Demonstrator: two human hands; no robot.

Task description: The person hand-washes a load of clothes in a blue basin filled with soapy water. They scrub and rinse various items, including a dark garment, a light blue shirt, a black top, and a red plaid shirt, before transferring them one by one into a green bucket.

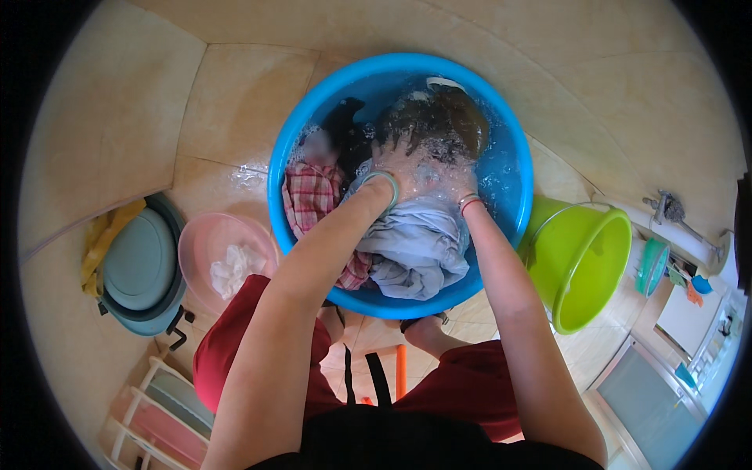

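Note:
A big blue basin (277,188) of water and clothes stands in front of me, and both my hands are in it. My left hand (401,166), a pale green bangle at its wrist, presses down with fingers spread at the edge of a dark brown garment (458,117). Close beside it is my right hand (456,178), with a red band on the wrist; splashing water blurs its fingers. Under my hands and nearer to me bunches a light blue-grey garment (419,243). Red plaid cloth (311,192) and a black cloth (341,125) lie along the basin's left side.
A tilted lime-green bucket (576,266) stands right of the basin, below a wall tap (670,205). On the left are a pink basin (196,247) holding white cloth (235,270), and stacked grey-blue tubs (141,258). My knees flank the basin's near side.

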